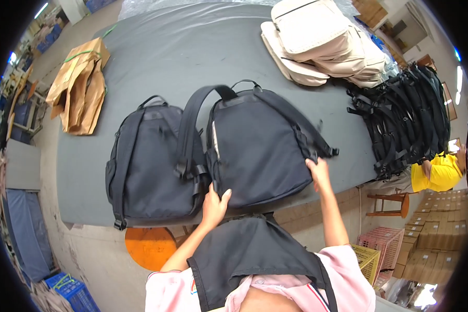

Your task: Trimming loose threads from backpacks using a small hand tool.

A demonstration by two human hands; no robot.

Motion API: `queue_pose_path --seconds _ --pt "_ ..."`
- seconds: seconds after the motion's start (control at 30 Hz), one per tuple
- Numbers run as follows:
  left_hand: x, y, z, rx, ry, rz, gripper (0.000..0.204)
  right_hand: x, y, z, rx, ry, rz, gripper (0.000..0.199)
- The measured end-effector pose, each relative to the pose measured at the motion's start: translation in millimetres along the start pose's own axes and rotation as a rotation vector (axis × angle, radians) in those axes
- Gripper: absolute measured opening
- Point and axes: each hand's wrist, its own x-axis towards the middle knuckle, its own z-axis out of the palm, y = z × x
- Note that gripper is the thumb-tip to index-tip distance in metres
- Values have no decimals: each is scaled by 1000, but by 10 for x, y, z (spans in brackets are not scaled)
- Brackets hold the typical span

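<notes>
Two dark navy backpacks lie side by side on the grey-covered table [151,47], with their shoulder straps upward. I hold the right backpack [255,145] at its lower sides. My left hand [215,206] grips its lower left edge, the thumb showing on top. On the lower right side, near the strap's end, my right hand [319,172] is closed round the fabric. One strap of this backpack arches over toward the left backpack [156,161]. That second bag lies flat, just left of my left hand, and neither hand holds it.
Cream backpacks [317,41] are piled at the far right. Beside them stands a row of black backpacks [405,119]. A crumpled brown paper bag [80,86] lies at the far left. An orange stool [150,248] is under the near edge. A person in yellow [437,174] is at the right.
</notes>
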Motion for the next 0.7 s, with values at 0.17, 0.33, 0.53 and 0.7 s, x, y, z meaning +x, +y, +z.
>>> queue_pose_path --seconds 0.17,0.33,0.53,0.7 --pt "-31 -190 -154 239 136 37 55 -422 -456 47 204 8 -91 28" --pt "-40 152 -580 425 -69 -63 61 -706 -339 -15 70 -47 -213 36" --pt "251 418 -372 -11 80 -289 72 -778 -505 -13 144 164 -418 36" --pt "888 785 -38 -266 48 21 54 -314 -675 -265 216 360 -311 31"
